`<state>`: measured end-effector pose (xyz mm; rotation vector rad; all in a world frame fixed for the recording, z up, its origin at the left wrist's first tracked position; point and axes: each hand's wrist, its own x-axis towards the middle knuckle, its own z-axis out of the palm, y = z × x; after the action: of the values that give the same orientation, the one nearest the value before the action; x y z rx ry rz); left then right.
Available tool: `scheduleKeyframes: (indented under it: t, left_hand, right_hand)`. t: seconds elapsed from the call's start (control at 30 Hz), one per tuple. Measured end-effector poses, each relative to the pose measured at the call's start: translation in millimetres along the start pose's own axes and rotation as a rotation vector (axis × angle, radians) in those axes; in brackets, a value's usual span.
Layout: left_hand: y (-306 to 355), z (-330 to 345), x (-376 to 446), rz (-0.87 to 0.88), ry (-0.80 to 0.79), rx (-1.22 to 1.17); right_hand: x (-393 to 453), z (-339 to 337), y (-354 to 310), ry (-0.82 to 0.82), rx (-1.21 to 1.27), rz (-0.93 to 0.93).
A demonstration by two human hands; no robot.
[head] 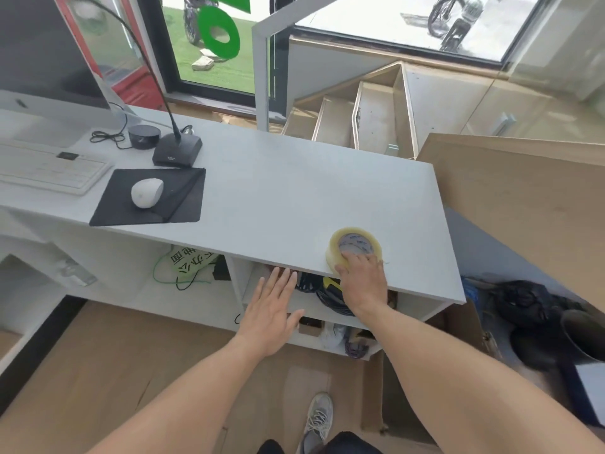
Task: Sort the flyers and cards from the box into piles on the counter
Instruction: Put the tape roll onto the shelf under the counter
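Right hand (361, 283) is down on the roll of clear tape (354, 249), fingers draped over its near rim, and the roll sits flat at the front edge of the white worktop (294, 191), toward its right end. The fingers curve over the rim, so that grip is on the tape. Left hand (273, 309) is out in front of the shelf opening below, palm down, fingers straight and spread, a wide grip with nothing in it, fingertips just under the worktop's front lip.

No flyers or cards to be seen on the worktop, and I cannot tell which container is the task's box; the open cardboard box (458, 326) on the floor at the right, below the worktop's end, shows only its flaps from here.

Behind the left hand, the shelf (307, 306) holds a tangle of dark cables (330, 299) with something yellow among them. 1 compartment to the left there is a green-printed bag (191, 260) with a green cord.

Up on the worktop, far left: a white mouse (147, 193) on a black mat (150, 196), a white keyboard (49, 170), a gooseneck microphone base (176, 152) and a small black round device (144, 136) beside it. 1 grey sneaker (317, 421) shows on the floor at the bottom.
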<state>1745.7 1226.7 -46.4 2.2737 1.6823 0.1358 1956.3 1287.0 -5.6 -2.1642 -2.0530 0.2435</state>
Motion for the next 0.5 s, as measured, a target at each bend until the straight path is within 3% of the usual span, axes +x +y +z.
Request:
scheduleKeyframes:
  t: [0.3,0.5]
  left_hand:
    - [-36.2,6.0,-75.7,-0.116,-0.014,-0.221]
    - [-50.7,36.1,-108.3,-0.121,-0.072,-0.175]
  right_hand:
    - [-109.9,40.8,-59.4,0.195,0.010,-0.256]
    - [-153.8,68.6,-68.8,0.105,0.069,-0.242]
